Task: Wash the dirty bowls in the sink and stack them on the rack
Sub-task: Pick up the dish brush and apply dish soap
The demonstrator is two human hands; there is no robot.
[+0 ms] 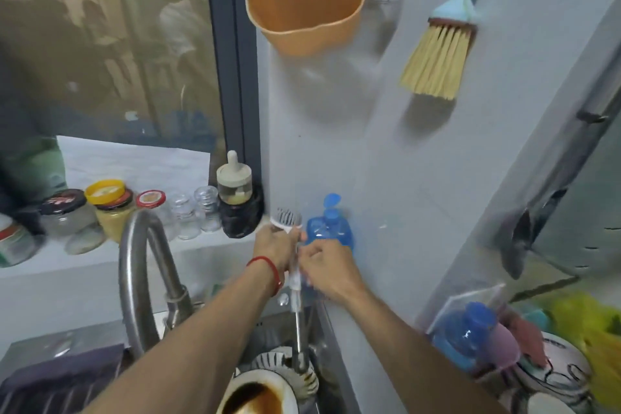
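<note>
Both hands are up at the back corner of the sink, and no bowl is being washed yet. The left hand (274, 245), red string at its wrist, grips a white dish brush (285, 218) by the neck, dark bristles pointing up. The right hand (324, 267) curls its fingers round the lower body of a blue dish-soap bottle (331, 227), whose flip cap stands open. It looks like soap is about to go on the brush.

Down below, a dirty bowl (258, 395) sits in the sink (331, 339) with brown residue pooled inside, a striped bowl (304, 376) just behind it. At the lower right, patterned bowls (554, 376) lie among bottles and bags; the rack itself I cannot make out clearly.

The risks from here: wet fingers on a slick bottle, and with that cap open a hard squeeze could shoot soap past the bristles onto the wall or into the sink. The brush handle hangs down over the bowls, so a loose grip drops it straight into the brown liquid and splashes. The gooseneck faucet (137, 262) arches close to the left forearm, easy to knock.

Round about: a pale ledge under the window carries jars (111, 208) with coloured lids, the wall is pale grey, an orange plastic holder (304, 17) hangs high up and a hand broom (437, 54) hangs to its right.
</note>
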